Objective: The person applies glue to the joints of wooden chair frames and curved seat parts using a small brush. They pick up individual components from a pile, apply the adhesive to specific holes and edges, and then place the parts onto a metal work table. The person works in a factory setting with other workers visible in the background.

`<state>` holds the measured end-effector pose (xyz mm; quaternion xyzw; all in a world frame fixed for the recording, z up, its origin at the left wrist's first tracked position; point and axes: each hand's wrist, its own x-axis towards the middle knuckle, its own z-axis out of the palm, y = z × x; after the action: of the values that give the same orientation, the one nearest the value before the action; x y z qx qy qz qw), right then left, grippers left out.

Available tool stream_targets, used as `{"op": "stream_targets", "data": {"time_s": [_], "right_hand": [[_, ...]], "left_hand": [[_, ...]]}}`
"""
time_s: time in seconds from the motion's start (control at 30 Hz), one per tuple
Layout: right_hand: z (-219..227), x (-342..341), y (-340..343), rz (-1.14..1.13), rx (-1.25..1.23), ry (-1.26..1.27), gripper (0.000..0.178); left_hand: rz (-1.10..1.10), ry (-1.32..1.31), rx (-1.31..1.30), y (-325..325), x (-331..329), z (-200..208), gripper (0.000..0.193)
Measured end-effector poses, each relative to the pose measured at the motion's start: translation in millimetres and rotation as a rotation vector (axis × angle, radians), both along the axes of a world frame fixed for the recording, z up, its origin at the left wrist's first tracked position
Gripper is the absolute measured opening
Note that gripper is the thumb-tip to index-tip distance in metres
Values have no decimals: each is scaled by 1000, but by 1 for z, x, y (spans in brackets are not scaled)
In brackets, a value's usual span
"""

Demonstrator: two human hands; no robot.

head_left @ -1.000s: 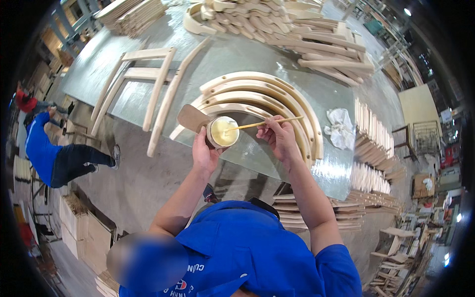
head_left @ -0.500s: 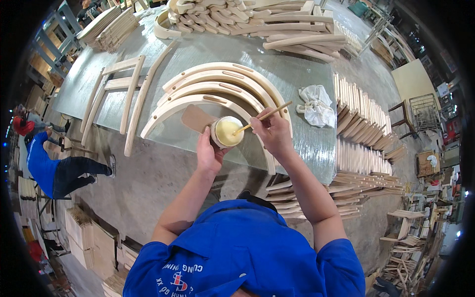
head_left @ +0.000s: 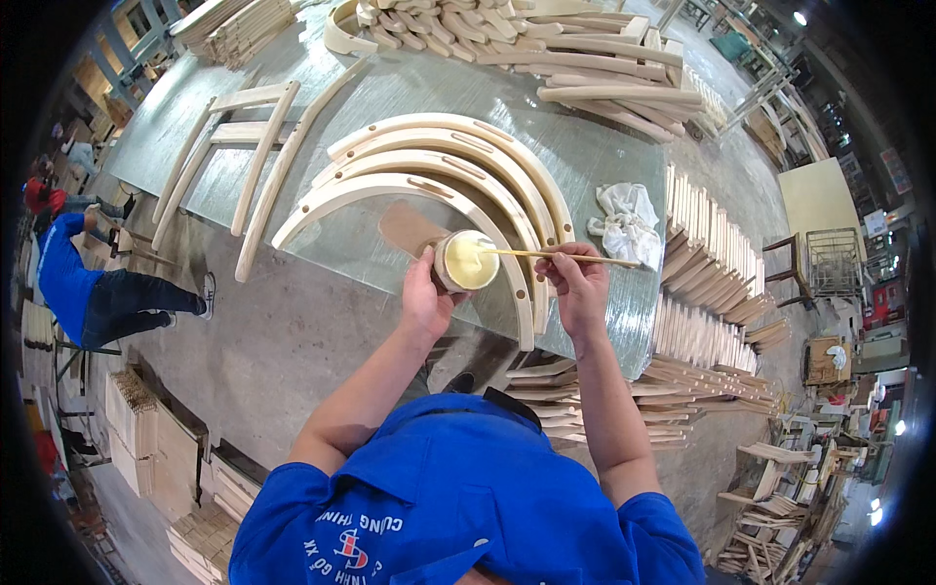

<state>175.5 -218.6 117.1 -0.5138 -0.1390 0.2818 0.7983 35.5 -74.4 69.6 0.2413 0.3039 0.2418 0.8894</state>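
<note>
My left hand (head_left: 425, 298) grips a small round pot of pale yellow glue (head_left: 467, 260), held just above the front edge of the worktable. My right hand (head_left: 577, 281) pinches a thin wooden stick (head_left: 556, 255) that lies level, its tip dipped in the glue. Under and behind the pot lie three curved wooden arcs (head_left: 444, 161) nested together on the grey table top (head_left: 585, 156). A flat brown piece of card (head_left: 409, 228) lies beside the pot.
A crumpled white rag (head_left: 624, 222) lies at the table's right. Straight wooden frame parts (head_left: 255, 146) lie at the left, piled wooden parts (head_left: 546, 44) at the back. Stacks of slats (head_left: 707, 292) stand on the right. A person in blue (head_left: 83, 292) crouches on the floor at left.
The view has shifted so the table sits a little lower and to the right. The stick's tip has gone from over the pot's rim into the glue; both hands keep their hold.
</note>
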Motion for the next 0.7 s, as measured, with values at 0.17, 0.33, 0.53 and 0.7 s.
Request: {"op": "stream_targets", "data": {"time_s": [0.17, 0.33, 0.53, 0.7], "right_hand": [[-40, 1, -4, -121, -62, 310, 17], [-53, -6, -9, -99, -55, 591, 29], [-31, 13, -24, -91, -43, 344, 16], [-4, 27, -40, -68, -359, -424, 18]], "left_hand": [[-29, -3, -50, -9, 14, 0, 40], [-70, -11, -31, -19, 25, 1, 40], [-52, -45, -86, -16, 27, -21, 34], [-13, 30, -64, -5, -6, -44, 43]]}}
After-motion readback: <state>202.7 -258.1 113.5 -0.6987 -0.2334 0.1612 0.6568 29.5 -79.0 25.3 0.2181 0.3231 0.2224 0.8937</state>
